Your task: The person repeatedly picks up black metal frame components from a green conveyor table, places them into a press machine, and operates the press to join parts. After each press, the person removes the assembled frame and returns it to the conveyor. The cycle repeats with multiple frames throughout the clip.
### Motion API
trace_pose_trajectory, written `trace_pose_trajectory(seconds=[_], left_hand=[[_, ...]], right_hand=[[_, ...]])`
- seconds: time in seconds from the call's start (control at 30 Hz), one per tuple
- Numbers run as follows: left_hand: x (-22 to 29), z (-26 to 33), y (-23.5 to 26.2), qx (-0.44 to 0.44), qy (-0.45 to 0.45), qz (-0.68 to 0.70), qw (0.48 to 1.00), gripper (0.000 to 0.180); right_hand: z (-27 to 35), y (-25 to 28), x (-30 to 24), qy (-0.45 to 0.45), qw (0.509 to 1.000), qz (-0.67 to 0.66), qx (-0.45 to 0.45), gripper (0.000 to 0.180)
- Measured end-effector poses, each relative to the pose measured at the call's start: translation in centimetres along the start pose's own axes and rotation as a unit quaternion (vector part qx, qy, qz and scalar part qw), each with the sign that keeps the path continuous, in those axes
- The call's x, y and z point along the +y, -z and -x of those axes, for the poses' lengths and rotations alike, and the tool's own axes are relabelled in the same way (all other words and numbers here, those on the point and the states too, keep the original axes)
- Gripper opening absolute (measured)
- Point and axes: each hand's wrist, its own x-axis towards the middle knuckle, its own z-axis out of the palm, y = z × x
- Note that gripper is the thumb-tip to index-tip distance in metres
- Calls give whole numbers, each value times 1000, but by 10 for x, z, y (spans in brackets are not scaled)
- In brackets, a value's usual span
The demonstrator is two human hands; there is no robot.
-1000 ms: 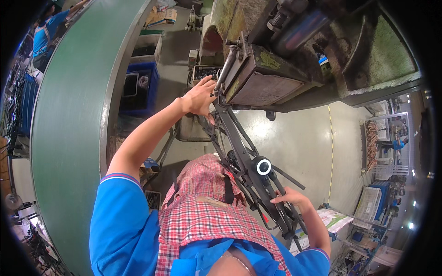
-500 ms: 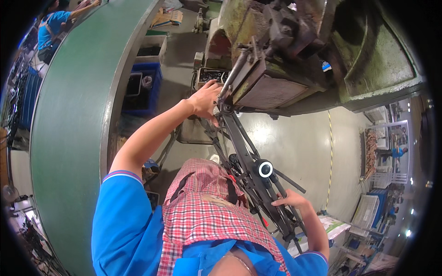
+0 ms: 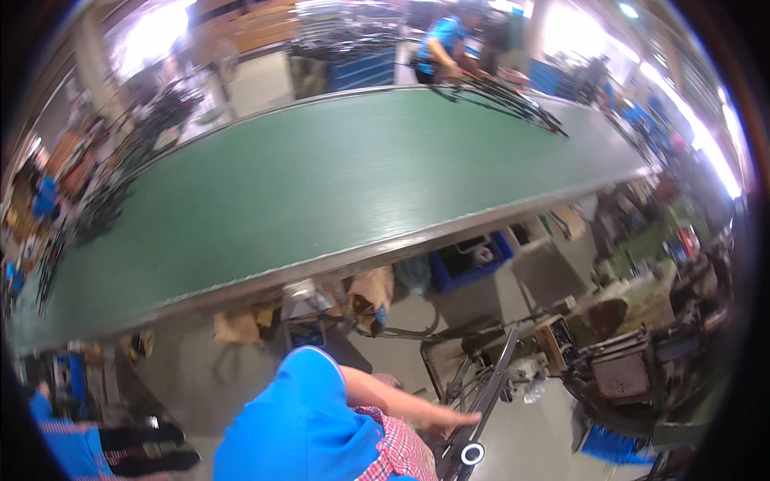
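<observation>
My left hand [image 3: 443,418], smeared by motion, reaches out at the lower middle and closes on a black folding tube frame [image 3: 491,388]. The frame leans at a slant, its upper end pointing away from me. A round black disc with a white ring [image 3: 472,454] sits on it just below my hand. Its lower part runs out of the picture at the bottom edge. My right hand is not in view. My blue sleeve and red checked apron cover part of the near side.
A long green table [image 3: 321,176] crosses ahead. Beyond it a person in blue [image 3: 439,50] handles black tubes [image 3: 513,100]. Underneath stand a blue crate [image 3: 473,268] and a brown sack [image 3: 371,297]. A machine [image 3: 622,373] stands at right; another person's legs [image 3: 148,449] show lower left.
My view has swung left toward the green table. My left hand has moved from the frame's upper end to nearer the ringed disc. My right hand has left the picture.
</observation>
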Motion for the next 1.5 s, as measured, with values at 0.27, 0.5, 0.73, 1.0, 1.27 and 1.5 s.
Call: trace_pose_trajectory(seconds=[0.27, 0.5, 0.73, 1.0, 1.27, 1.5], left_hand=[[-76, 93, -51, 268, -53, 156, 949, 85], [-52, 265, 13, 312, -321, 379, 810, 49], [-84, 518, 93, 341, -621, 464, 532, 30], [-205, 619, 196, 504, -576, 553, 329, 32], [-365, 511, 201, 436, -583, 584, 359, 39], [-344, 487, 202, 418, -511, 642, 390, 35]], right_hand=[[32, -42, -29, 115, 982, 145, -46, 45], [91, -133, -148, 344, 902, 256, 45, 23], [173, -283, -324, 600, 613, 508, 83, 48], [170, -470, -489, 642, 316, 696, 64, 42], [4, -595, -486, 633, 158, 757, -37, 28], [-68, -560, -456, 696, 258, 670, -10, 36]])
